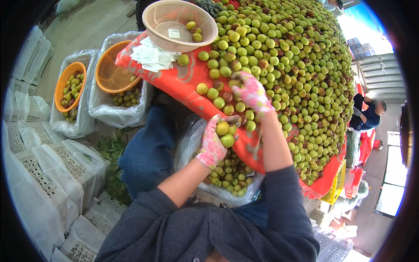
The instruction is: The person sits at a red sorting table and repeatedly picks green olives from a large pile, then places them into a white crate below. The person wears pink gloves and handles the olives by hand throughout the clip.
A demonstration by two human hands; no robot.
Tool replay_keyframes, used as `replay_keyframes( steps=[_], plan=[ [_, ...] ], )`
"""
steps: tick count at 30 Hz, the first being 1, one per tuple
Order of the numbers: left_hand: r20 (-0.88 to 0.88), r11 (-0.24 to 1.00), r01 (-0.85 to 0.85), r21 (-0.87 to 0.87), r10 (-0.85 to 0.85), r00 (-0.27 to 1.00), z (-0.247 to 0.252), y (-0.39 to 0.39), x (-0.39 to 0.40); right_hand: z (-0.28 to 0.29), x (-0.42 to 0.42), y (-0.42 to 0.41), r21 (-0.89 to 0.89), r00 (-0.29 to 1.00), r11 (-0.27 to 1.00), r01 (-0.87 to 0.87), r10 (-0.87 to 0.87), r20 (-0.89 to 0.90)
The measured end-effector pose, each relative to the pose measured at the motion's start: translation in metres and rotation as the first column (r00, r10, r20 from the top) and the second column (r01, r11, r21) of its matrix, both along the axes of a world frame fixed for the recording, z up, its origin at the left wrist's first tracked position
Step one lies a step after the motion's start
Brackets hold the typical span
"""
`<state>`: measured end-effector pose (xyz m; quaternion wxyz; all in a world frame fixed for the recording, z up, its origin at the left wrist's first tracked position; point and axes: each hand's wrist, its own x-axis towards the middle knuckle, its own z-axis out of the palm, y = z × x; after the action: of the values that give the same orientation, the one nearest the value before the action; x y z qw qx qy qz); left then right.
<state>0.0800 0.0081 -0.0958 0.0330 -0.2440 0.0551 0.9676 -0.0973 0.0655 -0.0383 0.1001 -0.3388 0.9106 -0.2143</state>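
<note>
My left hand (214, 144), in a pink floral glove, cups several green jujubes (226, 134) above a crate (253, 193) lined with clear plastic. Jujubes also fill that crate, between my legs. To the upper right, my right hand (252, 93), gloved alike, is at the near edge of a large heap of green and brown-red jujubes (294, 75). Its thumb and fingers close around a jujube (234, 84), slightly blurred. Loose fruit lies around these fingers on a red patterned cloth (193, 98).
A pale plastic basket (150, 29) holding a few jujubes stands beside white paper slips (152, 55). Left are two plastic-lined crates with orange baskets (109, 86) (59, 95). White crates (49, 173) are stacked further left. Another person (368, 113) is at the far right, near a yellow crate (335, 185).
</note>
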Motion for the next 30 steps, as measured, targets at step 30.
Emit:
replay_keyframes(
  steps=[30],
  plan=[
    [0.013, 0.994, 0.11, -0.019, -0.11, 0.994, 0.003, 0.006, 0.01, -0.011, -0.024, 0.035, 0.338, 0.998, 0.941, -0.001, 0.023, -0.061]
  ],
)
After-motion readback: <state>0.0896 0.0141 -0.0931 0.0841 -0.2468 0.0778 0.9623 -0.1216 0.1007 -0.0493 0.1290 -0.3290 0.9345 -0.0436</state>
